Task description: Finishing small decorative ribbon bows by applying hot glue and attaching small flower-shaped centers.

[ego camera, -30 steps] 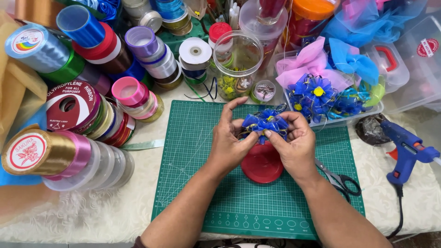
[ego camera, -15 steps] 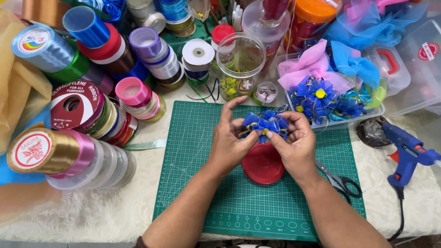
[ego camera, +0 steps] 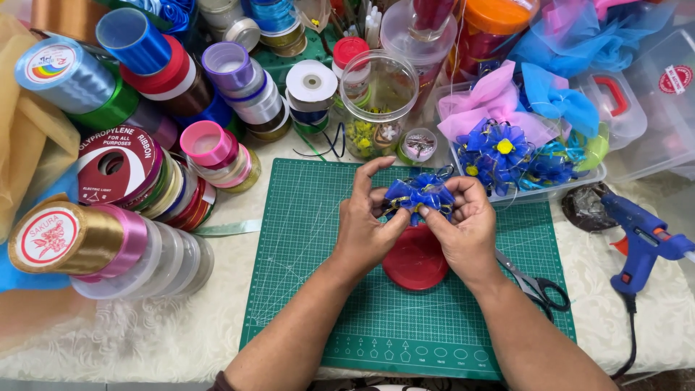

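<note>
round red spool label left, red-white lid sticker right

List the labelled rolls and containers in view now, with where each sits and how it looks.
Maroon ribbon spool, far left: round face, white print.
Gold ribbon roll, lower left: round white label, red flower.
Silver-blue roll, top left: white label, rainbow mark.
Clear plastic box, far right: round red sticker.

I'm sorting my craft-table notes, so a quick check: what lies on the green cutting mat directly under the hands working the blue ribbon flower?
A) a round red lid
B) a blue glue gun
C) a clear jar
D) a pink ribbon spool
A: a round red lid lies on the green cutting mat just below the left hand and right hand, which hold the blue ribbon flower between them.
</note>
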